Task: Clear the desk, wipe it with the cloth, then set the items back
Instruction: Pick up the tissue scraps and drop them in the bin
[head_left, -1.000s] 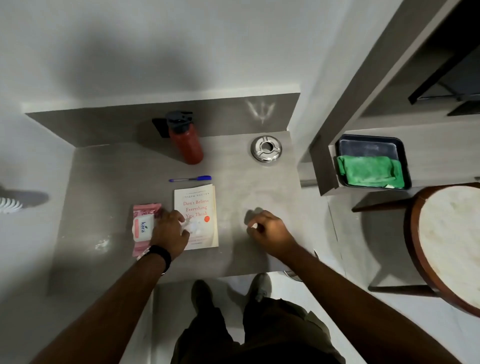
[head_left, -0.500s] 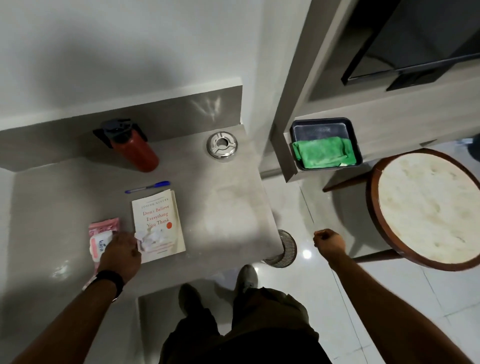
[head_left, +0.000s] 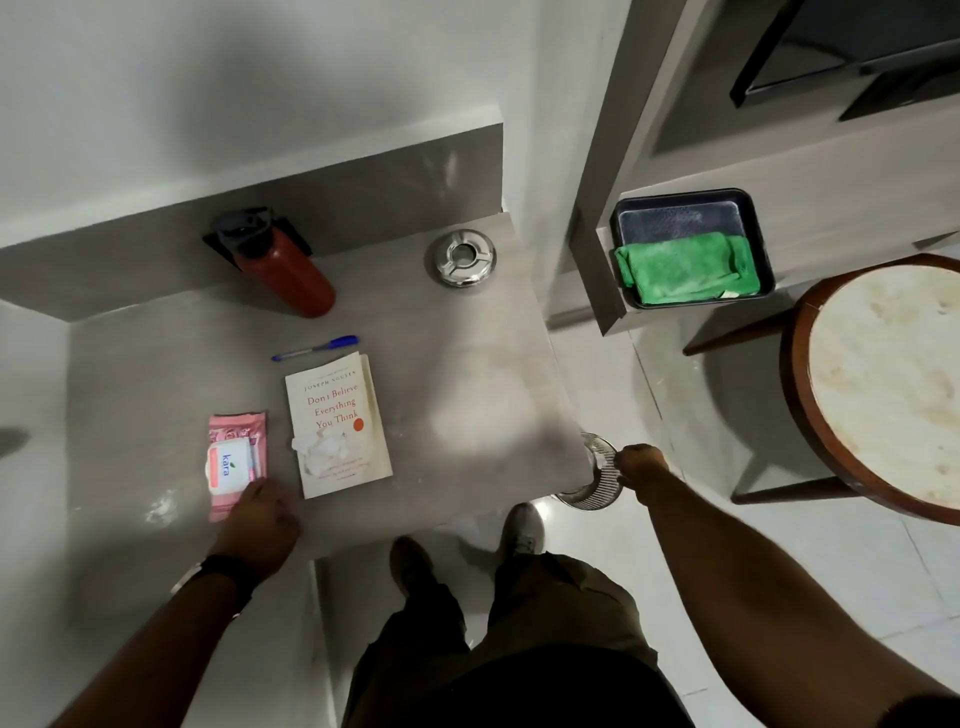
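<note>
The desk (head_left: 493, 389) holds the book (head_left: 337, 426), pen (head_left: 317, 348), bottle (head_left: 285, 275) and wipes pack (head_left: 236, 457). The green cloth (head_left: 685, 267) lies in the tray (head_left: 680, 221) to my right. My left hand (head_left: 260, 519) rests loose on the pack's near end. My right hand (head_left: 641, 465) is curled over the bin (head_left: 592, 493); I cannot tell whether it holds anything.

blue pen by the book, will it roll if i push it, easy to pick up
The slim blue-capped pen lies flat on the grey desk, so a sideways push would probably roll it. It looks light and stiff, likely lifting as one piece. Being thin against the flat top, it may need a fingertip pinch.
</note>
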